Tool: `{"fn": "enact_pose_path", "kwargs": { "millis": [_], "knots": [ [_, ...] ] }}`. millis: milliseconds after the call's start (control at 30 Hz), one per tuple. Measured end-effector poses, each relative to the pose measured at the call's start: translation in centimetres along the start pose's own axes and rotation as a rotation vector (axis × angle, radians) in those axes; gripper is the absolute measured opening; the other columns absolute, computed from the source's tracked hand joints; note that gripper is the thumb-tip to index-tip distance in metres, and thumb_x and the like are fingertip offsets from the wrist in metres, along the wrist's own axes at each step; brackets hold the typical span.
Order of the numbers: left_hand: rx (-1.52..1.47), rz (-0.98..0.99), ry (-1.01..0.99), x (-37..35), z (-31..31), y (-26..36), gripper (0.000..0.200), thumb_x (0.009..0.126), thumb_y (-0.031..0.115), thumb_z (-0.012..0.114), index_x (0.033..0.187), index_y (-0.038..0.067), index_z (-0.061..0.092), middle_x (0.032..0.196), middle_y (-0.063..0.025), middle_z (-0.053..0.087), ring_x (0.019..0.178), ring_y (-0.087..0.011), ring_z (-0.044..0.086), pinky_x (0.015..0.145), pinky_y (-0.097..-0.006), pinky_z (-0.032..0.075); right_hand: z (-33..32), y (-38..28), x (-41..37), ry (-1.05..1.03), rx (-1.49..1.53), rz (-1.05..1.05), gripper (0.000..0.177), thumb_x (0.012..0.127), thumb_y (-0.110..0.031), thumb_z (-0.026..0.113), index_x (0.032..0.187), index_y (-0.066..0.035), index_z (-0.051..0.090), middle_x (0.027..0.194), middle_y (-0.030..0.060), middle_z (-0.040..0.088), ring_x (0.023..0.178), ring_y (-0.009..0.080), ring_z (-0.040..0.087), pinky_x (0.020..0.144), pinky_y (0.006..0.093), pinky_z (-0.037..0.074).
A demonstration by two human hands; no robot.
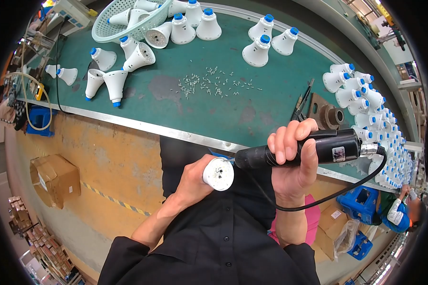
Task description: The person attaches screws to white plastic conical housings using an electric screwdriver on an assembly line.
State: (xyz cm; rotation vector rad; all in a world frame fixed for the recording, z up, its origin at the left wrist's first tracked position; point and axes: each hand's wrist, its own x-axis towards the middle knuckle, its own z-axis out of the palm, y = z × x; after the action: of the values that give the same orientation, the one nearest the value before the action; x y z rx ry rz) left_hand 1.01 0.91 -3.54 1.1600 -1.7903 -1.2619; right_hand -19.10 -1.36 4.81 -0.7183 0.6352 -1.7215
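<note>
My left hand (193, 181) is closed around a white lamp housing (218, 175), its round face with a small circuit board turned up toward me. In my right hand (295, 159) is a black corded electric screwdriver (325, 148), fingers wrapped round its body. The driver lies nearly level, and its bit points left to the upper rim of the housing. Whether a screw sits at the tip is too small to tell. Many loose small screws (209, 84) are scattered on the green bench top (176, 114) beyond my hands.
A pale green basket (128, 31) holds more housings at the back left. Housings with blue caps (257, 50) stand along the back, with a dense group (366, 104) at right. Pliers (302, 102) and a rusty metal flange (325, 114) lie near my right hand. A co-worker (399, 213) is far right.
</note>
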Motion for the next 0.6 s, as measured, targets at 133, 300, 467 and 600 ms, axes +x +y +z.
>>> {"fn": "enact_pose_path", "kwargs": {
  "millis": [133, 300, 467, 600],
  "knots": [
    [-0.029, -0.012, -0.025, -0.01, 0.00, -0.01, 0.039, 0.071, -0.002, 0.080, 0.107, 0.003, 0.065, 0.093, -0.0114, 0.069, 0.086, -0.0292, 0.071, 0.073, -0.0337, 0.055, -0.11, 0.06, 0.07, -0.051, 0.007, 0.003, 0.020, 0.093, -0.019, 0.066, 0.099, -0.011, 0.050, 0.070, -0.0007, 0.050, 0.059, 0.0124, 0.051, 0.063, 0.0295, 0.041],
    [-0.022, -0.012, -0.044, -0.09, 0.00, -0.06, 0.040, 0.072, -0.002, 0.080, 0.109, 0.004, 0.066, 0.094, -0.0109, 0.069, 0.087, -0.0284, 0.071, 0.074, -0.0338, 0.055, -0.09, -0.03, -0.01, -0.082, 0.021, 0.014, 0.023, 0.091, -0.019, 0.069, 0.098, -0.010, 0.049, 0.069, -0.0010, 0.050, 0.058, 0.0117, 0.051, 0.061, 0.0286, 0.041],
    [-0.023, -0.016, -0.041, 0.04, -0.08, 0.14, 0.039, 0.072, -0.002, 0.079, 0.108, 0.004, 0.066, 0.095, -0.0108, 0.069, 0.087, -0.0289, 0.071, 0.074, -0.0339, 0.055, -0.20, -0.13, 0.10, -0.099, 0.019, 0.012, 0.025, 0.090, -0.019, 0.070, 0.098, -0.011, 0.048, 0.069, -0.0009, 0.050, 0.058, 0.0121, 0.051, 0.062, 0.0291, 0.041],
    [-0.020, -0.015, -0.050, 0.21, -0.07, 0.28, 0.038, 0.073, -0.001, 0.079, 0.108, 0.004, 0.066, 0.095, -0.0107, 0.069, 0.088, -0.0290, 0.071, 0.075, -0.0335, 0.055, -0.45, -0.34, 0.15, -0.101, 0.034, 0.019, 0.025, 0.089, -0.019, 0.071, 0.097, -0.011, 0.048, 0.069, -0.0007, 0.050, 0.058, 0.0123, 0.051, 0.063, 0.0291, 0.042]
  ]
}}
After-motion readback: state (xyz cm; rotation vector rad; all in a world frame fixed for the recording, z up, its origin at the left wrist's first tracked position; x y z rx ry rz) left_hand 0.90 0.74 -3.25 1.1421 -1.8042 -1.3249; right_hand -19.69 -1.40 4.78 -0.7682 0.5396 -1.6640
